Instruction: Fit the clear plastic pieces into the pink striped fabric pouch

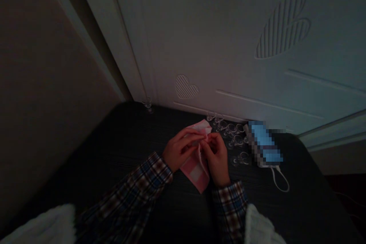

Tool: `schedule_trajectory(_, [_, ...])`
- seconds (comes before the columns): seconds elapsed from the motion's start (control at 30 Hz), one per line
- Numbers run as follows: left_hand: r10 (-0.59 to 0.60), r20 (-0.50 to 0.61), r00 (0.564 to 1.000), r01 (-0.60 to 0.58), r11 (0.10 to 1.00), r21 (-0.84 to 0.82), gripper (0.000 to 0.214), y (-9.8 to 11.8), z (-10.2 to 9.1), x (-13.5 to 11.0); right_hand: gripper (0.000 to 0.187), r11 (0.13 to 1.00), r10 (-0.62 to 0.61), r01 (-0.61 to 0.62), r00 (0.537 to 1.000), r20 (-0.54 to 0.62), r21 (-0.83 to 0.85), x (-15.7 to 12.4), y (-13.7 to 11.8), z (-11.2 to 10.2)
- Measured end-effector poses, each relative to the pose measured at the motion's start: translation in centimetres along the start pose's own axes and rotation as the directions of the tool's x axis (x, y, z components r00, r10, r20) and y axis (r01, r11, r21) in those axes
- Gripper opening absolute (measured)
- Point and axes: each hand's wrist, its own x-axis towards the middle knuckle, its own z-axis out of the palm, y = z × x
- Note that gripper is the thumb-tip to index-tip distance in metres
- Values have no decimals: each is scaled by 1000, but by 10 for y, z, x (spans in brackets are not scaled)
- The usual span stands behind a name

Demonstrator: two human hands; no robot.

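A pink packet [191, 170] with white patches is held up between my two hands over the dark tabletop. My left hand [182, 145] has its fingers closed on the packet's upper left part. On the right side, my right hand [217, 156] pinches the packet's edge, thumb and index finger close to my left fingertips. The packet's near end hangs down below the hands, and a pale fold runs along its right side. What lies between the fingertips is too dark to make out. Several small clear pieces with rings, like suction cups [238, 140], lie right of my right hand.
A phone [264, 143] with a lit, blurred screen rests at the right, a white cable [281, 188] looping from it. One more clear ringed piece [148, 105] sits at the far left corner. A white panel [228, 45] with raised hearts stands behind the black table [114, 152].
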Motion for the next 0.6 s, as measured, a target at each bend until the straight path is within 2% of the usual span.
schedule_trajectory(0.17, [-16,34,999,17,1000,-17,33,-1,-1,0,13,1000,-8,8,1000,-11,-12,-1,-4,-1])
schedule_trajectory(0.43, [-48,19,999,48,999,-1,32,1,0,-1,11,1000,-12,11,999,34,29,0,-5,-2])
schedule_trajectory(0.6, [-147,20,989,145,986,77,28,4,-2,-1,12,1000,13,-14,999,40,21,-1,-7,-1])
